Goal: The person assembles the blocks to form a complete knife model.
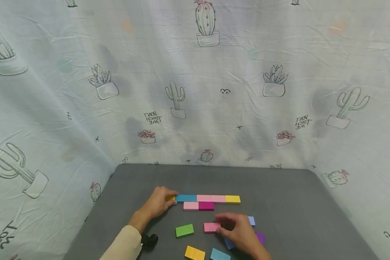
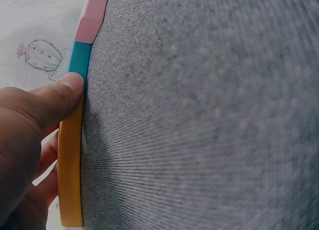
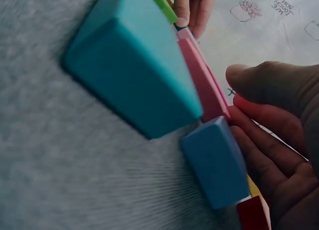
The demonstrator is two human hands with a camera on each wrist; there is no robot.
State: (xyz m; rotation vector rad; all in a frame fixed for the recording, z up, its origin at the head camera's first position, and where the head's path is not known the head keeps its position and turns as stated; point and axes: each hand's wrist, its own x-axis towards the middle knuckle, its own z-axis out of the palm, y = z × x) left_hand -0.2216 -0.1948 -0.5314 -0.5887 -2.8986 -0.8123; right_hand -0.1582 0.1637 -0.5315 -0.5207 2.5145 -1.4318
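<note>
My left hand (image 1: 158, 202) pinches a yellow block (image 2: 71, 175) at the left end of a row of blocks, thumb in front and fingers behind. The yellow block's end meets a teal-blue block (image 1: 186, 198); two pale pink blocks (image 1: 211, 198) and another yellow block (image 1: 233, 199) continue the row. Just in front lie a pale pink block (image 1: 190, 206) and a magenta block (image 1: 206, 206). My right hand (image 1: 235, 229) hovers by a pink block (image 1: 210, 227), thumb and fingers apart with nothing between them. In the right wrist view a blue block (image 3: 214, 160) stands beside its fingers.
Nearer lie a green block (image 1: 184, 231), a yellow-orange block (image 1: 195, 253) and a teal block (image 1: 220, 254). Blue, purple (image 1: 260, 237) and red blocks are partly hidden around my right hand. A cactus-print cloth (image 1: 195, 137) hangs behind the grey tabletop (image 1: 289, 209).
</note>
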